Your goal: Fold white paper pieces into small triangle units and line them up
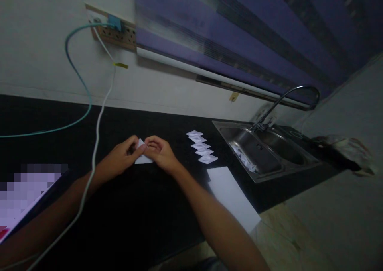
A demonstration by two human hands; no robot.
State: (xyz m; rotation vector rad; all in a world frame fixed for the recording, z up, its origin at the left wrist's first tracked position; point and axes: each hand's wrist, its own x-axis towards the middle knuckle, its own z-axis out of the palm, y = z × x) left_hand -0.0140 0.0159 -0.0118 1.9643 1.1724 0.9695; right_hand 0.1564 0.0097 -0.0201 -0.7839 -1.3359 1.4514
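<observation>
A small folded white paper piece lies on the black counter between my hands. My left hand pinches its left side with fingers closed. My right hand grips its right side, fingers curled over the top edge. Just to the right lies a row of several finished folded paper pieces. A flat white sheet rests near the counter's front edge, to the right of my right forearm.
A steel sink with a curved tap sits at the right, with white paper inside. A white cable and a teal cable run from a wall socket across the counter. Purple blinds hang above.
</observation>
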